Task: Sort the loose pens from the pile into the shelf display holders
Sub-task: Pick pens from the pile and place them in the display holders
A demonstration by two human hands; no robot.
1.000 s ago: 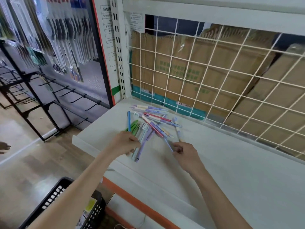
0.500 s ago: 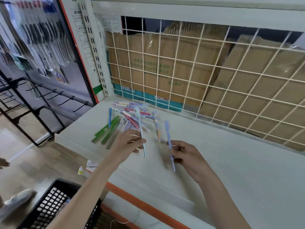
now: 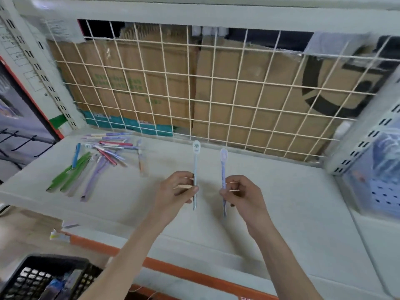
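Observation:
A pile of loose pens [image 3: 101, 156], green, purple, blue and red, lies on the left part of the white shelf [image 3: 281, 191]. My left hand [image 3: 177, 191] pinches a pale blue pen with a white oval top [image 3: 195, 161], held upright above the middle of the shelf. Just to its right, my right hand [image 3: 242, 195] pinches a purple pen with a rounded top [image 3: 223, 165], also upright. A clear display holder [image 3: 381, 176] with blurred contents stands at the far right of the shelf.
A cream wire grid [image 3: 216, 87] backs the shelf, with cardboard boxes [image 3: 151, 83] behind it. A black plastic basket [image 3: 43, 278] sits on the floor at the lower left. Paper scraps [image 3: 60, 234] lie below the shelf's orange front edge.
Both hands have lifted one pen each out of the pile and carried them to the right, to the middle of the shelf. The view has swung right, bringing the display holder into sight.

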